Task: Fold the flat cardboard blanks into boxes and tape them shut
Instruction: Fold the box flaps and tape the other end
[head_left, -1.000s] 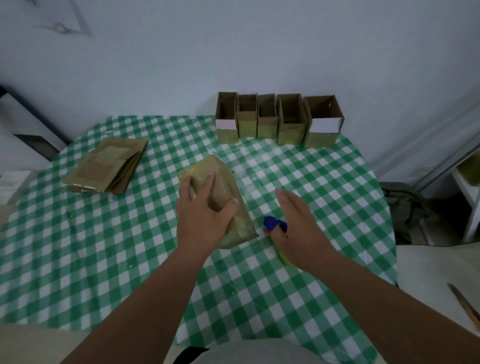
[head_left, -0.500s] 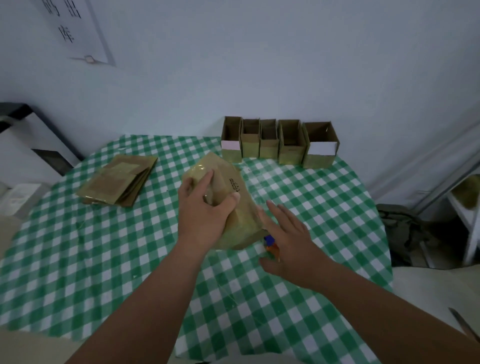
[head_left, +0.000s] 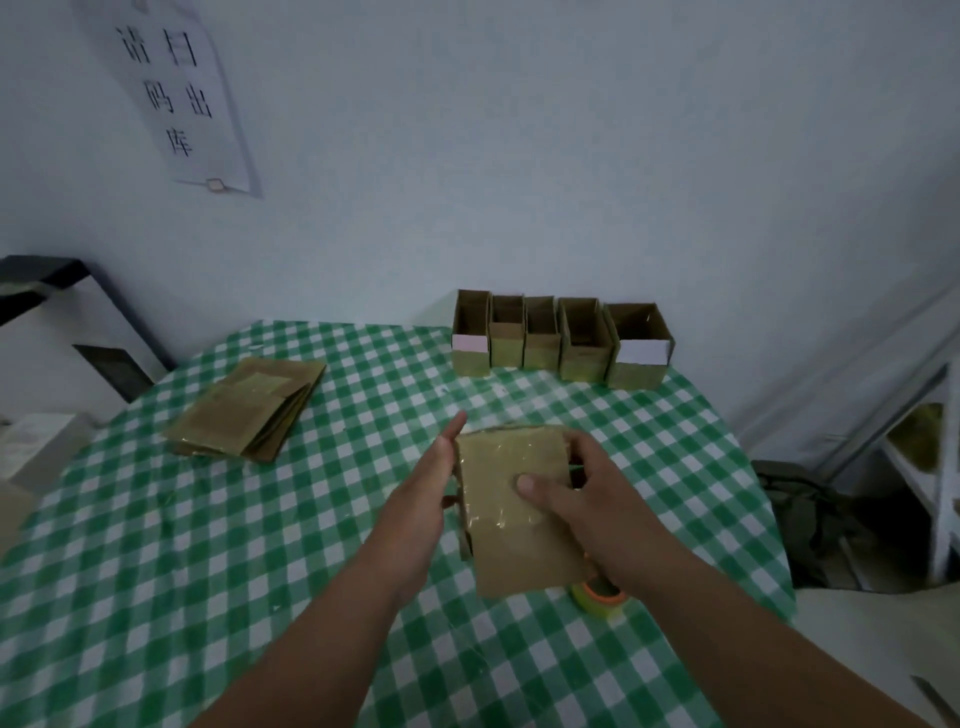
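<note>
The cardboard blank (head_left: 511, 499) is held above the desk (head_left: 208, 519), just in front of the tape roll (head_left: 597, 597). It is pinched by the right hand (head_left: 587, 499); the flat left hand (head_left: 426, 499) is pressed against its edge. Opposite edges should be squeezed evenly.

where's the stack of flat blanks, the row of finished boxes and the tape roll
stack of flat blanks (head_left: 244, 410), head view, on the top blank's face
row of finished boxes (head_left: 540, 340), head view, on the middle box's front wall
tape roll (head_left: 600, 595), head view, on its rim showing below the held cardboard
</note>
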